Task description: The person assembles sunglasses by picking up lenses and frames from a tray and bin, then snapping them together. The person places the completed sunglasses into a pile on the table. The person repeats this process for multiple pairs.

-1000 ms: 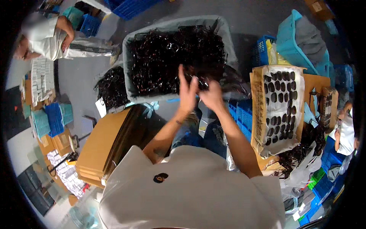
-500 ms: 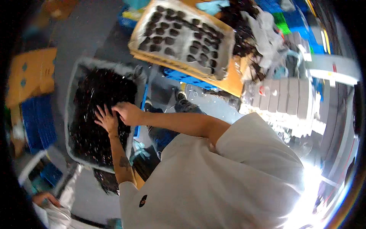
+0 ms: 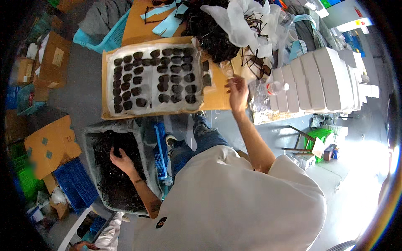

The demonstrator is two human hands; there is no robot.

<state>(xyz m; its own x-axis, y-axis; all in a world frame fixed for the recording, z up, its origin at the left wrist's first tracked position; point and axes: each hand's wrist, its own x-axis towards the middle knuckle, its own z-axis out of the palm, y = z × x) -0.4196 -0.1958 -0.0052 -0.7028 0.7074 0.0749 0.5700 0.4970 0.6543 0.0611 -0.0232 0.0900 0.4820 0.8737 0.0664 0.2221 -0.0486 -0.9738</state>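
Observation:
My left hand rests over the bin at the left, its fingers apart and bent over a heap of thin black pieces. These look like eyeglass parts, too tangled to tell singly. My right hand is above the table's near right edge, fingers loosely curled and apart, with nothing visible in them. Just beyond it are dark-framed glasses and crumpled clear plastic. A shallow cardboard tray lies left of my right hand, holding rows of dark lenses on white lining.
A black tangled pile and white plastic bags cover the table's back. White boxes and a clear bottle stand at the right. Blue crates flank the bin. Another person's hand shows at lower left.
My right hand has left the bin and moved right, over the table. My left hand stays over the bin. The view has shifted, bringing more of the table into sight.

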